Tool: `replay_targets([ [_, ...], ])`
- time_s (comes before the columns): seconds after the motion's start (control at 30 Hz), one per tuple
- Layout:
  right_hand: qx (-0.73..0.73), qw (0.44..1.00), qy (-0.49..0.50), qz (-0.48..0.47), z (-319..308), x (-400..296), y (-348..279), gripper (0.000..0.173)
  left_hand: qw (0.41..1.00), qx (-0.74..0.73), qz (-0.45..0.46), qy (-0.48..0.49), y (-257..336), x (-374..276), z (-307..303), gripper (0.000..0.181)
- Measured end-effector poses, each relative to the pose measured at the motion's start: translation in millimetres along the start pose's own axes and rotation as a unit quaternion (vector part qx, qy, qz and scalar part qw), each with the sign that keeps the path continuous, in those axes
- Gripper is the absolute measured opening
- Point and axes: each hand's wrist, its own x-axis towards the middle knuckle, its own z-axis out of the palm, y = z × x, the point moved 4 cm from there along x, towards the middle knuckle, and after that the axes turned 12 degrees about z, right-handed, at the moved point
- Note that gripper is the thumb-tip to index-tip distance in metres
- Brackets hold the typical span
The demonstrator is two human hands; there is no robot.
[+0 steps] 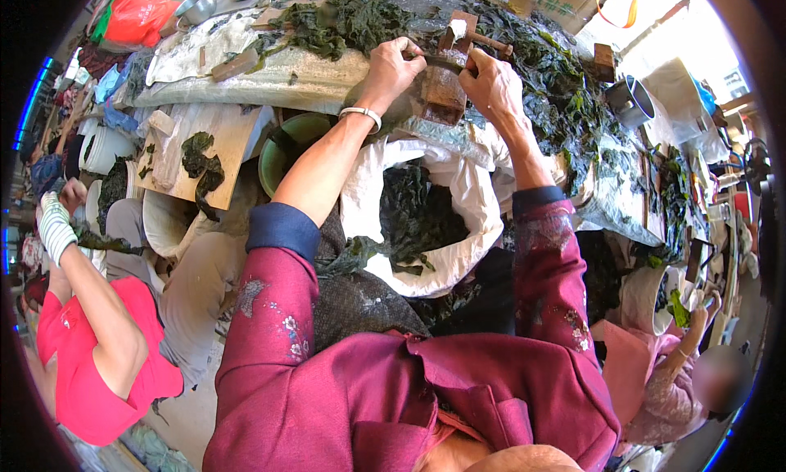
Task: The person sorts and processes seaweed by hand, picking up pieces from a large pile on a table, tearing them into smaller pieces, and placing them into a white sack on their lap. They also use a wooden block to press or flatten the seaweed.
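My left hand [393, 70] pinches one end of a dark strip [443, 62], which looks like kelp. The strip's other end is between the fingers of my right hand [496, 82]. It runs across a worn, wet wooden block [444, 97] at the table's near side. Behind the strip stands an upright wooden piece [457, 28] with a rod [491, 42] sticking out to the right. Below my hands, a white woven sack [473, 245] gapes with its rim rolled back. Dark green seaweed [417, 211] fills what shows of its inside.
Heaps of seaweed [565, 85] cover the table right of the block, with more seaweed [350, 24] behind. A wooden-handled knife [236, 65] lies at left. A green basin [273, 159] sits below the table edge. Co-workers sit left [104, 355] and right [669, 380].
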Motion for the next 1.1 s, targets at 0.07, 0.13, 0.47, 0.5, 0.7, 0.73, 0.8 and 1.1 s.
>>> replay_targets([
  [0.07, -0.053, 0.996, -0.073, -0.01, -2.5, -1.8, 0.6, 0.018, 0.999, -0.011, 0.005, 0.048, -7.5, -4.2, -0.4, 0.004],
  [0.13, -0.044, 0.985, -0.169, -0.006, 0.8, -7.1, 14.1, 0.02, 0.993, 0.088, 0.015, 0.076, -27.2, -4.7, -18.5, 0.013],
  [0.47, 0.069, 0.95, -0.041, -0.303, -44.6, -80.8, -46.4, 0.017, 0.966, -0.228, 0.087, -0.091, 82.4, -56.7, -66.5, 0.048],
  [0.5, 0.07, 0.95, -0.029, -0.302, -56.9, -87.4, -51.4, 0.016, 0.964, -0.235, 0.099, -0.077, 82.5, -49.8, -82.9, 0.061],
  [0.7, 0.026, 0.926, 0.148, -0.347, -112.3, -102.1, -57.3, 0.013, 0.811, -0.418, 0.006, -0.41, 122.4, -68.8, -25.3, 0.044],
  [0.73, 0.004, 0.933, 0.155, -0.324, -112.1, -98.1, -37.1, 0.013, 0.856, -0.342, -0.006, -0.388, 130.8, -73.8, -35.9, 0.029],
  [0.8, -0.025, 0.956, 0.113, -0.27, -103.3, -100.5, -15.1, 0.013, 0.866, -0.404, -0.066, -0.288, 121.0, -91.1, -50.3, 0.029],
  [1.1, 0.254, 0.936, -0.241, -0.044, 10.4, -158.2, -13.6, 0.024, 0.873, -0.467, -0.131, -0.051, 84.3, -131.5, -34.0, 0.035],
])
